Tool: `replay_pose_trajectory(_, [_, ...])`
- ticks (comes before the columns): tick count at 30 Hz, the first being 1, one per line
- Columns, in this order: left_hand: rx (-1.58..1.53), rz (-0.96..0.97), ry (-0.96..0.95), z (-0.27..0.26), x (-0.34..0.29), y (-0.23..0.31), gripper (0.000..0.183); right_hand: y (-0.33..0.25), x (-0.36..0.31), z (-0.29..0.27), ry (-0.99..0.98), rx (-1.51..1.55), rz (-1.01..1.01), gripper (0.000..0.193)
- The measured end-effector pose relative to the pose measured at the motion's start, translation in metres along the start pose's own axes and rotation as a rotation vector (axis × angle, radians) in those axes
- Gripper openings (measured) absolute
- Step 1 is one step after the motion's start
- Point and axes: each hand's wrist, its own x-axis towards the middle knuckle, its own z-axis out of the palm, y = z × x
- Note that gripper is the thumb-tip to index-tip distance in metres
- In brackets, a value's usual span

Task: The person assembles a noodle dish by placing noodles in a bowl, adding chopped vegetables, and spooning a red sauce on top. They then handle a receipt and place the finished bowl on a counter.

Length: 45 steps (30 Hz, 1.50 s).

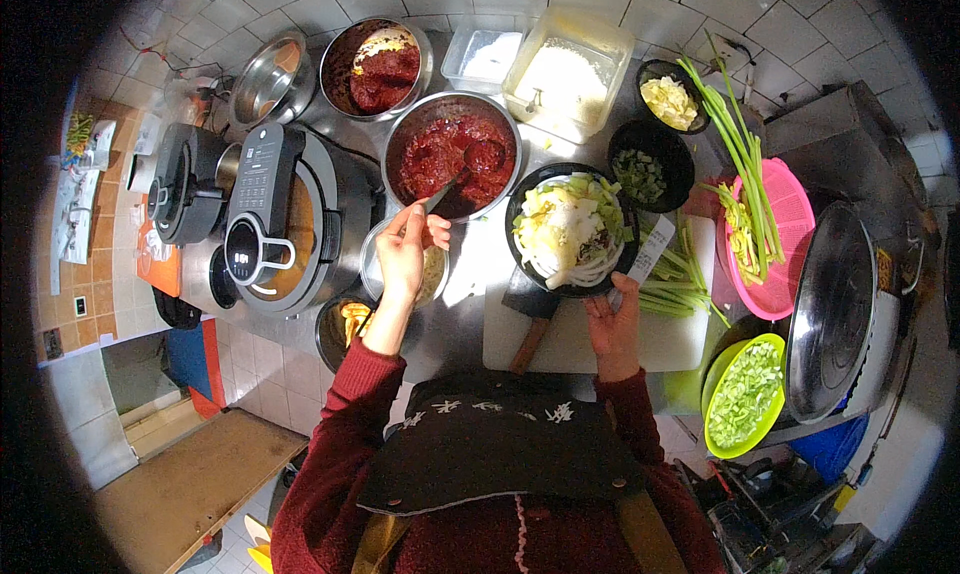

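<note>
My left hand is closed on the handle of a metal spoon. The spoon's head lies in dark red paste inside a steel bowl. My right hand grips the near rim of a black bowl, its thumb on top. Sliced pale onion and chopped green-white vegetable fill that bowl, with white granules heaped on them. A printed paper slip sticks up beside my right thumb; whether the hand holds it I cannot tell. Under the bowl, a cleaver lies on a white cutting board.
Left stands a grey-black cooking machine. Behind are another bowl of red paste and a clear tub of white granules. To the right are a pink basket with green stalks, a yellow-green basket of chopped greens and a large dark lid.
</note>
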Motion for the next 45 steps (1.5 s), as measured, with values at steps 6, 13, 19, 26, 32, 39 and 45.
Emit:
replay_pose_trajectory(6, [-0.130, -0.170, 0.080, -0.002, 0.007, -0.013, 0.026, 0.000, 0.002, -0.002, -0.030, 0.004, 0.011, 0.037])
replay_pose_trajectory(13, [-0.380, -0.263, 0.106, -0.015, 0.001, -0.013, 0.018, 0.001, 0.005, -0.004, -0.023, 0.038, 0.030, 0.030])
replay_pose_trajectory(19, [-0.207, -0.087, 0.105, -0.002, -0.021, 0.041, 0.027, 0.001, 0.010, 0.007, -0.130, -0.012, 0.027, 0.020])
replay_pose_trajectory(26, [0.451, 0.498, -0.249, 0.012, -0.089, 0.096, 0.030, 0.021, 0.033, 0.027, -0.349, -0.014, -0.100, 0.010])
replay_pose_trajectory(32, [0.996, 0.981, -0.516, 0.007, -0.106, 0.099, 0.043, 0.033, 0.035, 0.050, -0.482, -0.132, -0.264, 0.010])
replay_pose_trajectory(39, [1.000, 1.051, -0.468, 0.009, -0.113, 0.101, 0.036, 0.022, 0.029, 0.074, -0.434, 0.129, -0.040, 0.019])
replay_pose_trajectory(45, [0.878, 0.942, -0.396, 0.008, -0.114, 0.096, 0.030, 0.018, 0.024, 0.080, -0.422, 0.133, -0.057, 0.021])
